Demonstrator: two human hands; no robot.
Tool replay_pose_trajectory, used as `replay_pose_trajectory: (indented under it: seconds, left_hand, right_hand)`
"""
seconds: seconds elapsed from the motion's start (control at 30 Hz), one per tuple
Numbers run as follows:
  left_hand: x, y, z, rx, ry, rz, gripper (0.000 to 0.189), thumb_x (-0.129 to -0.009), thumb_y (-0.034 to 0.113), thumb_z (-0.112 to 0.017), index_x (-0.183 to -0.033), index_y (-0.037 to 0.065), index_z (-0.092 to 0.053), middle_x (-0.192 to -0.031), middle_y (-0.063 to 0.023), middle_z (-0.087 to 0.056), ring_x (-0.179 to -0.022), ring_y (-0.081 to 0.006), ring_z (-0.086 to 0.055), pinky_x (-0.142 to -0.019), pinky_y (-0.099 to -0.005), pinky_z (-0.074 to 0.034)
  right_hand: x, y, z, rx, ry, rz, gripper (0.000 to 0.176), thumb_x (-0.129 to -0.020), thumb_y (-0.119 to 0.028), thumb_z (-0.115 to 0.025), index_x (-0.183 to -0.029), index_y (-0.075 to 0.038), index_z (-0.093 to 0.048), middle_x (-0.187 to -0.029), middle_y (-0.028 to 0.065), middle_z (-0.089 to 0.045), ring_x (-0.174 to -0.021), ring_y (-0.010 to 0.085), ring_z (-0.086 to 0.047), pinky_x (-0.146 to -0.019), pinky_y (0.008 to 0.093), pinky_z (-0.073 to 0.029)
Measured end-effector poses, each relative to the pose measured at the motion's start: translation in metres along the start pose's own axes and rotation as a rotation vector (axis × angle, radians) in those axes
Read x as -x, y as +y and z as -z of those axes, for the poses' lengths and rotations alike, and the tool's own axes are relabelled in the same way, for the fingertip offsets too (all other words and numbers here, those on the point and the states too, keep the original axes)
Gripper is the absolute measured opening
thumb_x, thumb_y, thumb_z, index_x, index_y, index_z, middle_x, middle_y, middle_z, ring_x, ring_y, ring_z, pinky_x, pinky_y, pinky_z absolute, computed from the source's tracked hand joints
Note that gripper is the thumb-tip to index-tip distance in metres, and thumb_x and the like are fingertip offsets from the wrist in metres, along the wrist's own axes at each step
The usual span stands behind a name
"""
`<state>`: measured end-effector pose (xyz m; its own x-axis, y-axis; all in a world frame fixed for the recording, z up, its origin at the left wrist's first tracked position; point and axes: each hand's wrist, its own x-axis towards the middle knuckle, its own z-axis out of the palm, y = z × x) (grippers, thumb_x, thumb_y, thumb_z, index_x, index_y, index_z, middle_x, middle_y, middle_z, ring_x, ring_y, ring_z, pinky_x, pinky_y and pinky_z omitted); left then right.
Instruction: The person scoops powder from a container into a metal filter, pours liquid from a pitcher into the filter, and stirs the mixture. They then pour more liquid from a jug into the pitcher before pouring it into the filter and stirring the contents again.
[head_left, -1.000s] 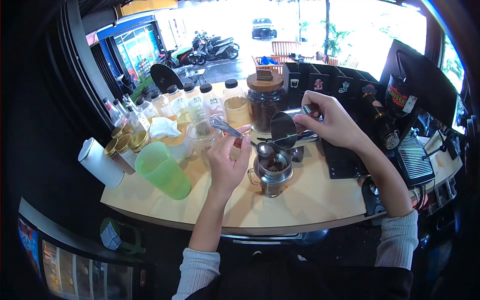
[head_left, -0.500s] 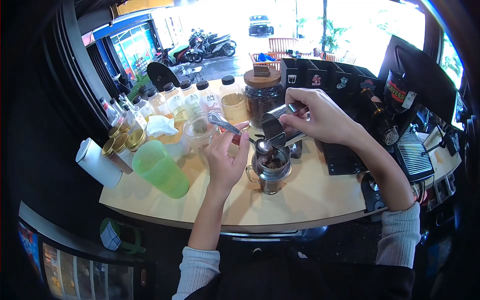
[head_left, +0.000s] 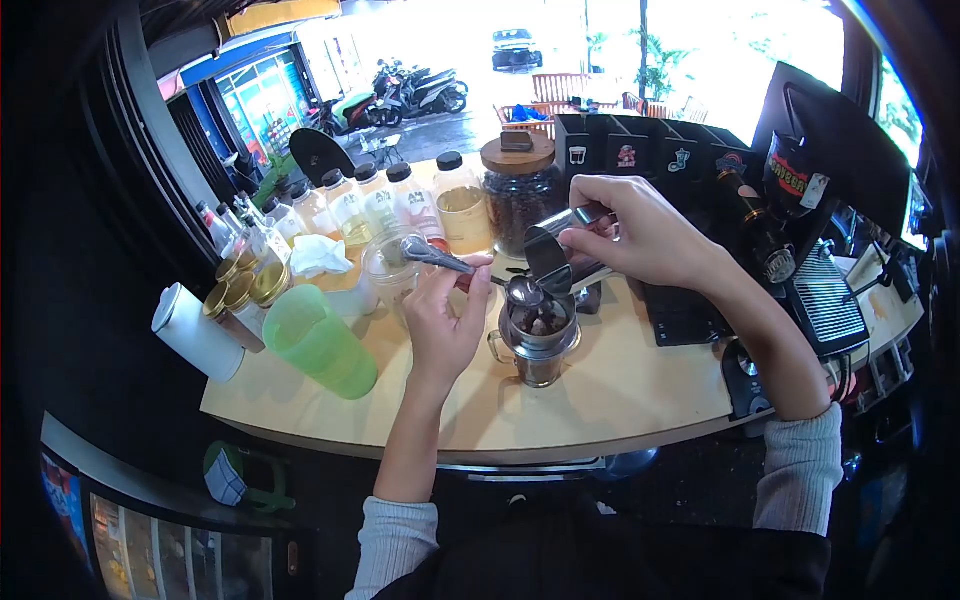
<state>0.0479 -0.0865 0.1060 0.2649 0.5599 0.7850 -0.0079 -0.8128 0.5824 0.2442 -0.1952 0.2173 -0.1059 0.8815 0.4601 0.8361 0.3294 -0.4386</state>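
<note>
My left hand (head_left: 443,318) pinches a metal spoon (head_left: 434,255) by its handle. The spoon's bowl hangs right above a metal drip coffee filter (head_left: 545,340), which sits on top of a glass mug (head_left: 541,373). Dark coffee grounds (head_left: 546,323) show inside the filter. From the right, my right hand (head_left: 645,230) grips a small steel pitcher (head_left: 549,260) by its handle and tilts it, its spout close beside the spoon's bowl.
Left of my hands stand a green tumbler (head_left: 325,350), a white jug (head_left: 197,330) and a clear plastic cup (head_left: 388,262). Several bottles (head_left: 400,205) and a jar of coffee beans (head_left: 522,200) line the back. A black scale (head_left: 685,315) and an espresso machine (head_left: 830,300) lie right.
The spoon's handle end has dipped slightly and its bowl has turned a little over the filter. The pitcher stays tilted in my right hand. The whole view has shifted slightly.
</note>
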Motion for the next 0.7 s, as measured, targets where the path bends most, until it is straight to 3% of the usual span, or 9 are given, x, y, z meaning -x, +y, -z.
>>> replay_pose_trajectory:
  seconds: [0.03,0.1,0.37,0.7]
  left_hand:
    - [0.000,-0.001,0.001,0.019,-0.006,0.006,0.013,-0.087,0.007,-0.064,-0.097,-0.001,-0.068,-0.075,-0.0097,-0.067,-0.066,-0.0149,-0.065,-0.062,-0.0271,-0.048]
    - [0.001,-0.004,0.003,0.037,-0.012,0.012,0.012,-0.088,0.008,-0.064,-0.095,-0.001,-0.068,-0.077,-0.0100,-0.068,-0.067,-0.0151,-0.065,-0.063,-0.0270,-0.048]
    - [0.006,-0.009,0.004,0.324,-0.113,0.085,0.012,-0.092,0.007,-0.058,-0.097,-0.003,-0.064,-0.084,-0.0076,-0.066,-0.077,-0.0124,-0.064,-0.073,-0.0262,-0.051]
    - [0.012,-0.009,0.002,0.368,-0.161,0.140,0.014,-0.094,0.006,-0.055,-0.099,-0.005,-0.062,-0.088,-0.0087,-0.065,-0.080,-0.0122,-0.064,-0.074,-0.0265,-0.052]
  right_hand:
    - [0.001,0.002,0.000,0.000,0.001,0.000,0.028,-0.082,-0.017,-0.068,-0.079,0.003,-0.048,-0.064,0.0138,-0.054,-0.058,0.0204,-0.054,-0.056,0.0327,-0.044]
    - [0.003,0.004,0.000,-0.019,0.023,0.011,0.029,-0.084,-0.016,-0.067,-0.077,-0.001,-0.044,-0.061,0.0031,-0.042,-0.057,0.0095,-0.046,-0.052,0.0275,-0.040]
    - [0.004,0.005,0.007,0.047,0.052,0.037,0.030,-0.084,-0.017,-0.067,-0.077,-0.001,-0.043,-0.062,0.0049,-0.041,-0.057,0.0104,-0.045,-0.053,0.0284,-0.040]
    - [-0.005,-0.007,0.005,0.072,0.033,0.109,0.029,-0.084,-0.018,-0.067,-0.080,-0.001,-0.045,-0.063,0.0052,-0.044,-0.059,0.0123,-0.046,-0.054,0.0296,-0.038]
